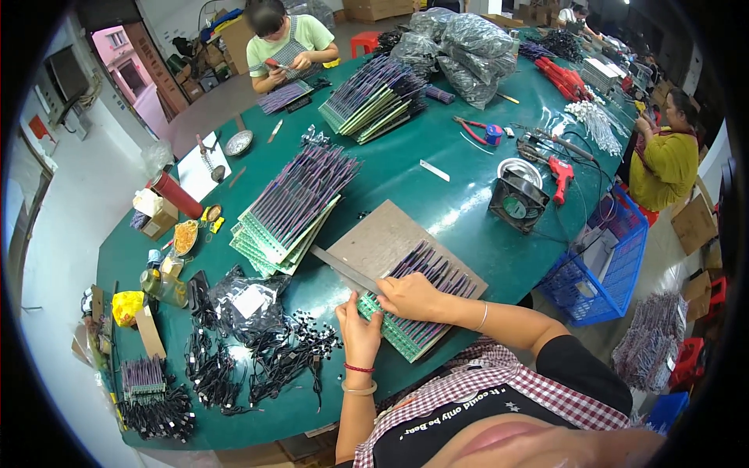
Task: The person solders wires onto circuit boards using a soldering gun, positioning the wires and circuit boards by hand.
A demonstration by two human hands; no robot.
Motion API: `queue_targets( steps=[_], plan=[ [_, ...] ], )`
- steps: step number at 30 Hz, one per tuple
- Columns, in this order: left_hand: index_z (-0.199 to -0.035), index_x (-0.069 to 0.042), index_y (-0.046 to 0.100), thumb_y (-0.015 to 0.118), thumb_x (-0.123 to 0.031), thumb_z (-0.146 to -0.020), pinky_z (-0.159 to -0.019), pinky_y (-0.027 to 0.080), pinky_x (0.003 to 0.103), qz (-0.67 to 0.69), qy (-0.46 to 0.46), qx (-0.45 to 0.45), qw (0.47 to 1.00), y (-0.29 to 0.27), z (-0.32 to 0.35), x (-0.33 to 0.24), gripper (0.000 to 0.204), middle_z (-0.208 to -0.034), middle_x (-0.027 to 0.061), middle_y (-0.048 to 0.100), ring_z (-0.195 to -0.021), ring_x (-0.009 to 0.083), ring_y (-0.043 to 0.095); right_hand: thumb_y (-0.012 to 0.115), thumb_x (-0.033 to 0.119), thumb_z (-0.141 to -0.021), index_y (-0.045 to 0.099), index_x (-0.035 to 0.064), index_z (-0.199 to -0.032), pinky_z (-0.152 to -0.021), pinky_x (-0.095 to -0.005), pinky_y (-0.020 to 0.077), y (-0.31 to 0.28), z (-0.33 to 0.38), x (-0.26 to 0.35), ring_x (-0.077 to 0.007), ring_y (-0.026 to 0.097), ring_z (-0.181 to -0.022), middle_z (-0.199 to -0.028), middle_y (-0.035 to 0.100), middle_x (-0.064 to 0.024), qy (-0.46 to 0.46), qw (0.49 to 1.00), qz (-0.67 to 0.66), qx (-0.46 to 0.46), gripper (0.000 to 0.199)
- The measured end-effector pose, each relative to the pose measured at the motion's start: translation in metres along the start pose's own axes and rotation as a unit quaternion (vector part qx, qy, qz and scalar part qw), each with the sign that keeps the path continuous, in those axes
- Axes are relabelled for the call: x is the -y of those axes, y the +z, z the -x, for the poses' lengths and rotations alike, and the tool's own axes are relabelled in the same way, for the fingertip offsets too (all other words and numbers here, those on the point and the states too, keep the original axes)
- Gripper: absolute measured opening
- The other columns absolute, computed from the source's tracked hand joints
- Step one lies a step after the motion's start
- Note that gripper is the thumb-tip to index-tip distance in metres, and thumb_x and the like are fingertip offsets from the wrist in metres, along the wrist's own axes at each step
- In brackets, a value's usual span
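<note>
My right hand [415,298] is closed around one end of a long flat metal strip [342,267], perhaps a ruler or blade; its far end points up and left. Under my hands lies a green circuit-board panel [403,337] with rows of dark purple wires [437,269], resting on a brown board [382,226]. My left hand [360,326] pinches the panel's left edge between thumb and fingers, close to the strip. Beyond the brown board's left corner rises a stack of similar wired panels [292,203].
A fan [517,201], red glue gun [559,178] and red-handled pliers [472,131] sit to the right on the green table [390,168]. Black cables [273,363] and a black plastic bag [248,303] lie left. A blue crate [597,269] stands beyond the table edge. Co-workers sit around.
</note>
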State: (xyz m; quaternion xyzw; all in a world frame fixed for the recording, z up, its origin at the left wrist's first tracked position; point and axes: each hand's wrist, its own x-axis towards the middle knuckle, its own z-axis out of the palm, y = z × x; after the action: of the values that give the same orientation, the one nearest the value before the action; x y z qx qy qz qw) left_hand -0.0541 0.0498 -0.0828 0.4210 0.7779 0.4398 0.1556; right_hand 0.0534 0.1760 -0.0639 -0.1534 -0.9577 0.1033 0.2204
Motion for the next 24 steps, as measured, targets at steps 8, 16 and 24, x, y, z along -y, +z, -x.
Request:
queue_targets(
  steps=[8,16,24],
  plan=[
    [-0.129,0.005,0.041,0.065,-0.008,-0.078,-0.049,0.05,0.026,-0.018,0.023,0.008,1.0,-0.005,0.009,0.006,0.058,-0.109,0.0177,0.043,-0.059,0.0161,0.055,0.062,0.039,-0.082,0.06,0.0021,-0.098,-0.057,-0.0367,0.0498,-0.054,0.023,-0.004,-0.0297,0.061,-0.065,-0.079,0.06,-0.013,0.066,0.987,-0.068,-0.126,0.04],
    [-0.134,0.003,0.034,0.061,-0.002,-0.078,-0.071,0.048,0.031,-0.085,0.038,-0.015,0.996,-0.053,0.01,-0.049,0.062,-0.127,0.0191,0.039,-0.082,0.0204,0.054,0.05,0.018,-0.093,0.063,0.0004,-0.094,-0.059,-0.0268,0.0424,-0.16,0.177,-0.151,-0.0114,0.052,-0.062,-0.072,0.06,-0.0072,0.457,0.737,0.048,-0.496,0.022],
    [-0.107,0.003,0.055,0.034,-0.011,-0.089,-0.084,0.046,0.032,0.08,0.203,-0.403,0.889,-0.14,-0.023,-0.156,0.031,-0.1,0.0197,0.055,-0.097,0.0265,0.057,0.057,0.042,-0.083,0.057,-0.0088,-0.111,-0.09,-0.0389,0.0445,-0.153,0.239,-0.313,-0.0365,0.058,-0.105,-0.109,0.059,-0.0282,0.576,0.782,0.082,-0.224,0.058]
  ],
)
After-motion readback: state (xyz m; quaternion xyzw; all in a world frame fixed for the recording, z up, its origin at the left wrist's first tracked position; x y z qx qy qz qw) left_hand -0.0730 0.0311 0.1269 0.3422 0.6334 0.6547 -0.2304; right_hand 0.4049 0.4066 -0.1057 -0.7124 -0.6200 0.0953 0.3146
